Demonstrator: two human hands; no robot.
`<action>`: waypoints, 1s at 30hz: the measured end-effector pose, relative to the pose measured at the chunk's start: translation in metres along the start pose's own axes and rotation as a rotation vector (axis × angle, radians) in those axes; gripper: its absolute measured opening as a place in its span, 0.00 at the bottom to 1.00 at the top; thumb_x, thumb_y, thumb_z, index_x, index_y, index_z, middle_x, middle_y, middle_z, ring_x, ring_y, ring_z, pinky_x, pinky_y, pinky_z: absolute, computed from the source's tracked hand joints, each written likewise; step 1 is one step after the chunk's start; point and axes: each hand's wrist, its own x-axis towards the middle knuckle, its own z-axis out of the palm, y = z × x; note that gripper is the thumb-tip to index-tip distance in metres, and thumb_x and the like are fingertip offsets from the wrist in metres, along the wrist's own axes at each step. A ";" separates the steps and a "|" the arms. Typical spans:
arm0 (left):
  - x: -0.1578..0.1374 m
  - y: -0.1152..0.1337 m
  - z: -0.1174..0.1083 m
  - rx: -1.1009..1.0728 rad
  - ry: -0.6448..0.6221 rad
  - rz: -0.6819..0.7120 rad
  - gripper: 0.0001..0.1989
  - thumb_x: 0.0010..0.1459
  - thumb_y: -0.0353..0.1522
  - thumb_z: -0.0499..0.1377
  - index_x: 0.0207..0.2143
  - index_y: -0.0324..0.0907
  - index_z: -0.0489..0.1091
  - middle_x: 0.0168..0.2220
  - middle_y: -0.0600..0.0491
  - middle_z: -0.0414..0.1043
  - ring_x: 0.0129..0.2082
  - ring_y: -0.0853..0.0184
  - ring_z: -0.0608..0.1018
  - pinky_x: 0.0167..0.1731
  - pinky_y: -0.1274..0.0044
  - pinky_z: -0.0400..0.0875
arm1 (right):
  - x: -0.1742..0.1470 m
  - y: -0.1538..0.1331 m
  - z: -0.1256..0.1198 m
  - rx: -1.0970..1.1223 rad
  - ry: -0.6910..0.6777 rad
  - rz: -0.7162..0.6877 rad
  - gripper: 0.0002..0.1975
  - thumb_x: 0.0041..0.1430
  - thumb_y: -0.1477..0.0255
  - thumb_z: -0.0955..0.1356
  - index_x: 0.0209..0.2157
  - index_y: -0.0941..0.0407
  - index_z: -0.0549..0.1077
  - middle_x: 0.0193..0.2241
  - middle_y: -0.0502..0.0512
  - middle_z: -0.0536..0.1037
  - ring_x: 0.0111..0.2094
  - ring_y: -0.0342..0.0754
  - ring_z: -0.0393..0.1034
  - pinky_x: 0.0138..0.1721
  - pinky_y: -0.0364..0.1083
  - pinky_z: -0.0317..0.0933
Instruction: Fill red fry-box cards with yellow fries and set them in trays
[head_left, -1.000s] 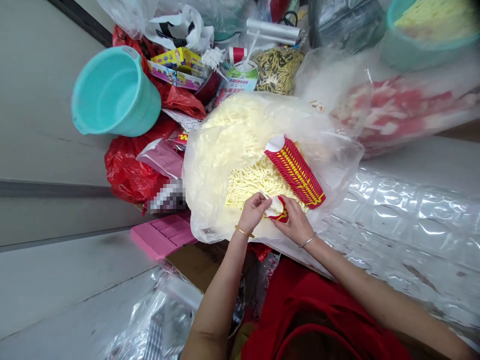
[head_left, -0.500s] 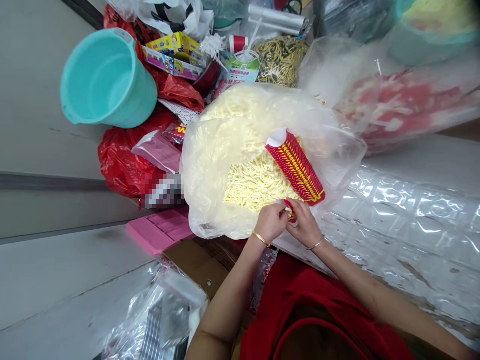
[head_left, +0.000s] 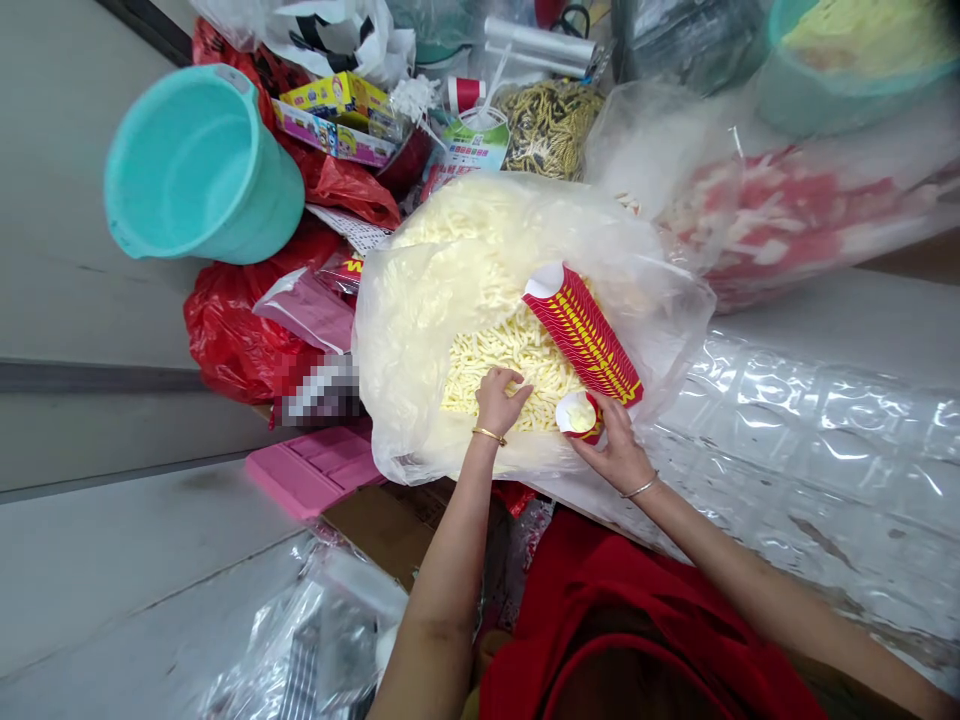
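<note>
My right hand (head_left: 616,447) is wrapped round a small red-and-white fry carton (head_left: 597,425), its mouth facing up with some pale yellow bits inside. To its left, my left hand (head_left: 498,400) hovers at or just over a heap of pale yellow, fry-like sticks (head_left: 517,350); its thumb and fingers are apart, and nothing shows between them. A large clear plastic bag (head_left: 405,330) lies spread open around the sticks. Stacked red fry cartons with a yellow pattern (head_left: 589,335) rest on the heap, just beyond my right hand.
At the left stands a turquoise bucket (head_left: 202,165) beside red plastic bags (head_left: 225,330). A pink tray (head_left: 319,468) lies nearer me. On the right are a bag of red and white pieces (head_left: 787,220) and clear plastic sheeting (head_left: 810,430). Small boxes (head_left: 337,130) sit behind.
My left hand has let go of the small carton and moved left over the sticks, its fingers opening. My right hand keeps the carton, whose mouth now shows.
</note>
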 end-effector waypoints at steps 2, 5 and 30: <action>-0.005 -0.005 -0.005 -0.163 0.033 -0.017 0.05 0.49 0.31 0.61 0.31 0.42 0.70 0.37 0.53 0.68 0.42 0.65 0.70 0.46 0.73 0.61 | 0.002 -0.004 -0.001 0.001 -0.010 -0.004 0.34 0.55 0.63 0.68 0.60 0.54 0.52 0.53 0.62 0.64 0.55 0.55 0.58 0.57 0.57 0.56; -0.009 -0.009 -0.011 -0.456 0.052 -0.115 0.06 0.47 0.30 0.60 0.31 0.40 0.71 0.36 0.53 0.70 0.40 0.67 0.71 0.45 0.75 0.63 | 0.005 -0.010 0.000 -0.002 -0.008 -0.022 0.33 0.55 0.62 0.68 0.59 0.55 0.53 0.53 0.62 0.64 0.54 0.56 0.59 0.56 0.57 0.57; -0.155 0.168 0.024 0.032 -0.104 0.491 0.18 0.59 0.27 0.50 0.51 0.43 0.64 0.49 0.43 0.69 0.47 0.56 0.70 0.51 0.60 0.61 | -0.060 -0.033 -0.088 -0.142 0.139 -0.018 0.28 0.59 0.74 0.60 0.61 0.53 0.53 0.51 0.62 0.66 0.52 0.57 0.61 0.53 0.60 0.59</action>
